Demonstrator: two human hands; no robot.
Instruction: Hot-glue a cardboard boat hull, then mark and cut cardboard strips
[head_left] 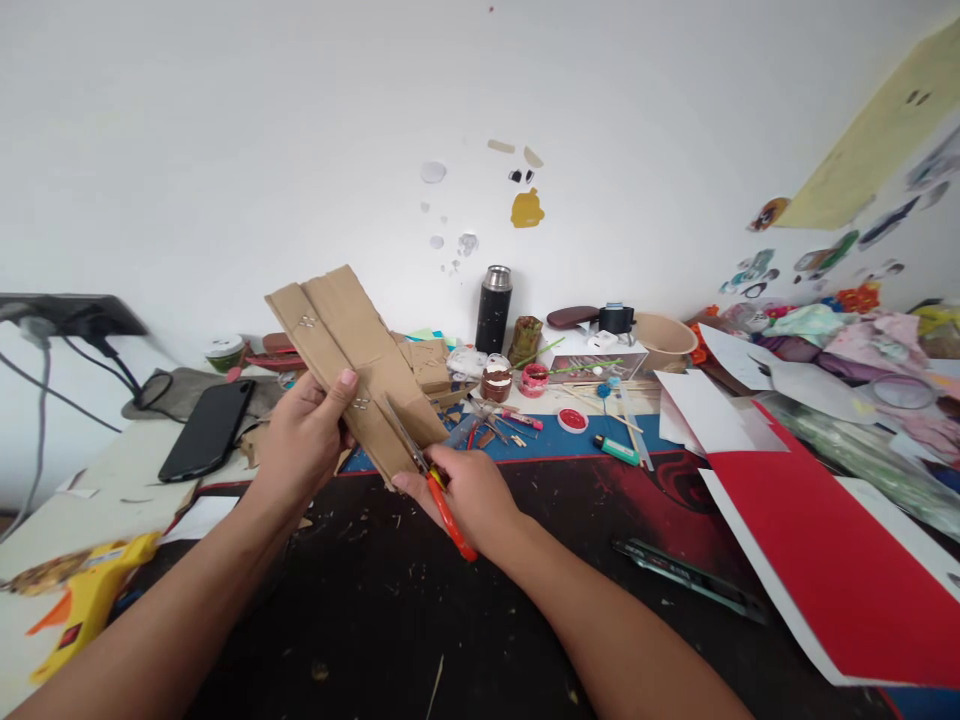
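Note:
A folded brown cardboard piece point(367, 350) is held up and tilted above the dark mat. My left hand point(311, 430) grips its left edge, thumb on the front face. My right hand point(469, 495) is closed around scissors point(452, 520) with red-orange handles, at the cardboard's lower end. One scissor blade lies across the front of the cardboard and points up and left. The other blade is mostly hidden behind it. Fingertips of my right hand also touch the cardboard's bottom corner.
A yellow glue gun point(94, 600) and black phone point(206, 430) lie left. Behind stand a black thermos point(493, 308) and a red paint jar point(534, 378). At right are a cutter point(686, 578), a green lighter point(616, 450) and red paper point(840, 560).

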